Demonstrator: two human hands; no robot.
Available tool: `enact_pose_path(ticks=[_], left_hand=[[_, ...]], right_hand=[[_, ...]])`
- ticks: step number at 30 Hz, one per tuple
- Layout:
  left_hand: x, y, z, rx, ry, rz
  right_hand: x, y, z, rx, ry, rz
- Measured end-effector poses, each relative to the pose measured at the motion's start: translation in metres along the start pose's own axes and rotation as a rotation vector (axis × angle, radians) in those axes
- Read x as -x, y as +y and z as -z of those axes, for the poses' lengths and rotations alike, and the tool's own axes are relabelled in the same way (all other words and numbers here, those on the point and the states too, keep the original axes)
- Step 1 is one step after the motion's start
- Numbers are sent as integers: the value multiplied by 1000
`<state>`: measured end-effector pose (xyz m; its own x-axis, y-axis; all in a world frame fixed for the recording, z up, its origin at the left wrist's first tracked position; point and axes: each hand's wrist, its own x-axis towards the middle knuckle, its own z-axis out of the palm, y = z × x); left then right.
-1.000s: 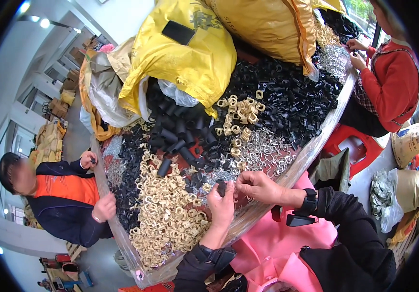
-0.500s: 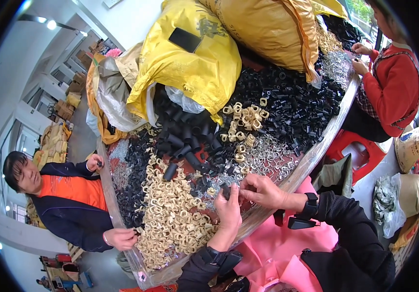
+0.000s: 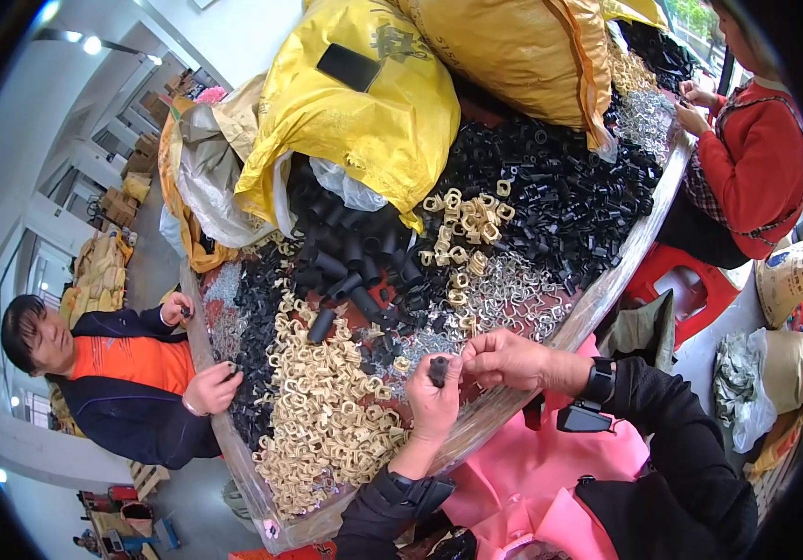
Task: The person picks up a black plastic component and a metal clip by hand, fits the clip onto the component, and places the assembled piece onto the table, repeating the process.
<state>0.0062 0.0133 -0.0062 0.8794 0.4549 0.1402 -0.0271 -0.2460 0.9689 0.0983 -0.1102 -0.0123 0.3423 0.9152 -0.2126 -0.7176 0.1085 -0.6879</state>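
My left hand [image 3: 432, 401] is closed around a small black plastic piece [image 3: 438, 371], its round end facing up above the fingers. Right beside it, my right hand [image 3: 513, 361] has its thumb and fingertips pinched together against the left hand's fingers. Whatever that pinch holds is too small or hidden to make out. Both hands are over the near edge of the table, close to a heap of gold-coloured metal rings [image 3: 322, 420]. Silvery wire hooks [image 3: 523, 299] lie just beyond my right hand.
Black tubes [image 3: 355, 257] and small black parts [image 3: 551, 196] cover the table behind. Yellow sacks [image 3: 355, 121] stand at the back, one with a dark phone-like slab [image 3: 348, 67] on it. Co-workers sit at the left [image 3: 140, 369] and right [image 3: 756, 177]. A wooden rim [image 3: 597, 289] edges the table.
My left hand has tipped the black piece so its round end shows. The right hand stays pinched beside it. The left co-worker's lower hand has lifted off the gold ring heap and moved up.
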Motion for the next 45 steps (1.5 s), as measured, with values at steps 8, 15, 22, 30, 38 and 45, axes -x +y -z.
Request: enact_pose_path(ticks=[8,15,22,30,38,45], left_hand=[[-8,13,10,198,-301,106],[-4,-2,15,15,-232,48],[-6,-12,21,277,-102,274],[-1,-1,16,440,-227,575],[8,20,19,958,-407,634],[22,28,20,802,-386,605]], right_hand=[[6,1,5,-190,-10,-131],[8,2,2,-112,-15,-95],[15,-6,0,1022,123,425],[17,-7,-7,599,100,300],[27,-6,-14,337,39,249],[43,-16,-25,1273,142,741]])
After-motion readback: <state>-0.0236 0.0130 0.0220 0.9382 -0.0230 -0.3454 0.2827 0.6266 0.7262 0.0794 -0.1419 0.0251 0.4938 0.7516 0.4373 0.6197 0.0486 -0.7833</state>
